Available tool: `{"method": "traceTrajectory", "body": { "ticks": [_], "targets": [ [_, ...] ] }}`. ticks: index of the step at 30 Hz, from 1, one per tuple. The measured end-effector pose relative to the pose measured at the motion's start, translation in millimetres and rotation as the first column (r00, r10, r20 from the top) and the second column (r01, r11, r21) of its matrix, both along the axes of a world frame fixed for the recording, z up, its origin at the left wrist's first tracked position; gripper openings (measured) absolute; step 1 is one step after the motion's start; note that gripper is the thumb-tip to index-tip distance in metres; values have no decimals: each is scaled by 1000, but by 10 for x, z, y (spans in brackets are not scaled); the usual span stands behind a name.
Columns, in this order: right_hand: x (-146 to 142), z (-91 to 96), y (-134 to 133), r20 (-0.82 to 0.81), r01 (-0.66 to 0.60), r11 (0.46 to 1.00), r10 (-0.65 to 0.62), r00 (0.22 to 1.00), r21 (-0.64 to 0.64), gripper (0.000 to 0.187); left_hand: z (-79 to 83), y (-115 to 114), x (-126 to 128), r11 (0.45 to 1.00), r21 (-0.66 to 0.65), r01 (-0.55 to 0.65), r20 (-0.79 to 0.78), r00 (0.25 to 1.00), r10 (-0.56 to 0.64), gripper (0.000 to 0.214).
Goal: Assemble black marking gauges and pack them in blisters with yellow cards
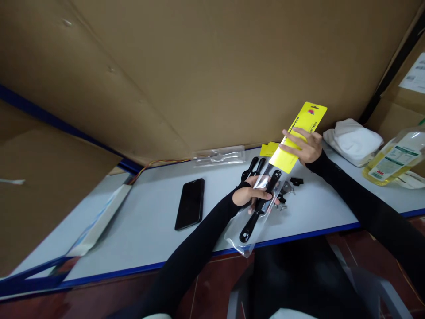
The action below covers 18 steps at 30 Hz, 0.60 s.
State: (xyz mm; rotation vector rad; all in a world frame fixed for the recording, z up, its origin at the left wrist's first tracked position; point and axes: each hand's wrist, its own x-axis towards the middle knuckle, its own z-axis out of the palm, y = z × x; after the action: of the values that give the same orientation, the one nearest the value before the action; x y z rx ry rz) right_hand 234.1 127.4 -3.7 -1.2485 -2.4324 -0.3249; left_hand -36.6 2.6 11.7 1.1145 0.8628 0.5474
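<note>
In my left hand [245, 194] is a clear plastic blister pack [236, 231], tilted over the table's front edge. Through the plastic shows a black spokeshave [251, 225] with a hole at each end, and my fingers close around its middle. My right hand [309, 148] grips a yellow header card [286, 160] printed with dark lettering, at the pack's upper end. Whether the card's lower end sits inside the plastic I cannot tell. Behind my left hand lie more black spokeshaves [260, 166], partly hidden. Small black parts [296, 181] and metal screws [281, 207] lie beside the pack.
A black phone [190, 204] lies left of my hands on the white table [142, 226]. Another clear blister [221, 156] and yellow cards [265, 149] rest along the cardboard wall [212, 79]. To the right are a white cloth [354, 141] and a bottle of yellow liquid [392, 159].
</note>
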Motion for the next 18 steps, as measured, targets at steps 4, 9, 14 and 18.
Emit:
{"method": "traceTrajectory", "body": {
  "ticks": [4,9,14,18],
  "targets": [
    [37,-20,39,52,-12,996,17,999,-91,54,13,-15,-14,1000,21,20,-39,999,-19,50],
    [109,-40,41,9,-45,998,46,999,-50,54,3,-31,-4,997,45,58,-6,998,-58,51],
    [-109,-177,-168,53,-208,976,211,976,-62,52,7,-32,15,999,35,31,-19,999,-30,48],
    [-243,-302,-326,32,-225,974,224,974,19,54,23,-31,24,999,33,6,-29,1000,-5,48]
  ]
}}
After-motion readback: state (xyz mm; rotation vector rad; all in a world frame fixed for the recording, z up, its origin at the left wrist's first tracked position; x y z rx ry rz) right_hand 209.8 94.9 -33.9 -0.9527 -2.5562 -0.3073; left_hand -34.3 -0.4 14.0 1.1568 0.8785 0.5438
